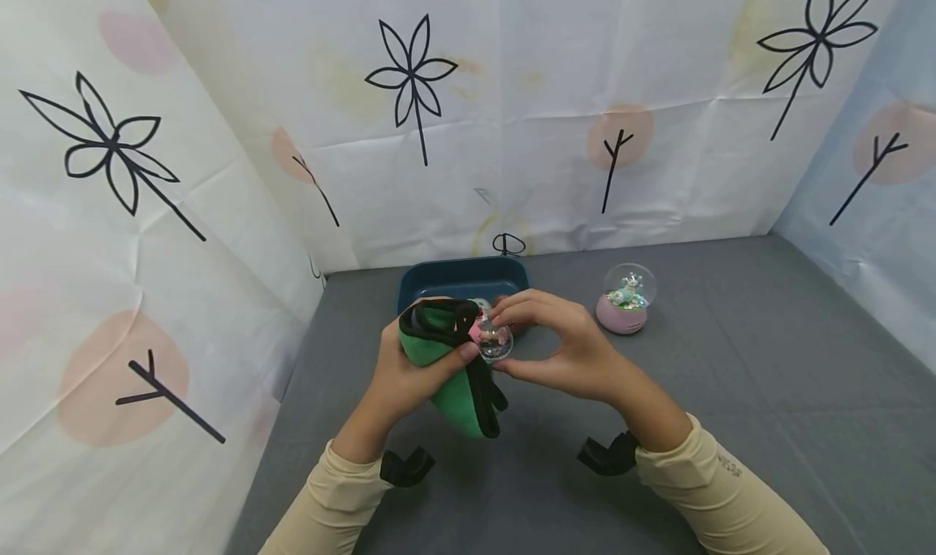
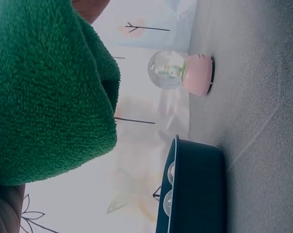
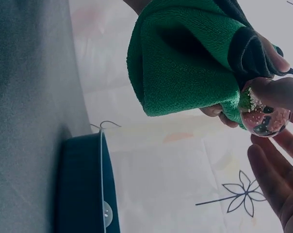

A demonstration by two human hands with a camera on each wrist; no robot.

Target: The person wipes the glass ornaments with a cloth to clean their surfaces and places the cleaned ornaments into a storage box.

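Note:
Just in front of the bin, my left hand (image 1: 398, 384) grips a folded green cloth (image 1: 457, 401) with black edging. A small snow globe (image 1: 496, 342) with pink figures and glitter pokes out beside the cloth, and the left thumb lies close to it. My right hand (image 1: 578, 356) holds the globe's clear dome between thumb and fingers, as the right wrist view also shows on the globe (image 3: 265, 121). The globe's base is hidden by cloth and fingers. In the left wrist view the green cloth (image 2: 49, 102) covers most of the left hand.
A dark teal bin (image 1: 431, 272) stands behind the hands; clear domes (image 2: 168, 202) show over its rim in the left wrist view. To the right, a pink-based snow globe (image 1: 621, 318) stands upright on the grey tabletop (image 1: 731, 376). Patterned fabric walls (image 1: 497, 173) enclose the back and sides.

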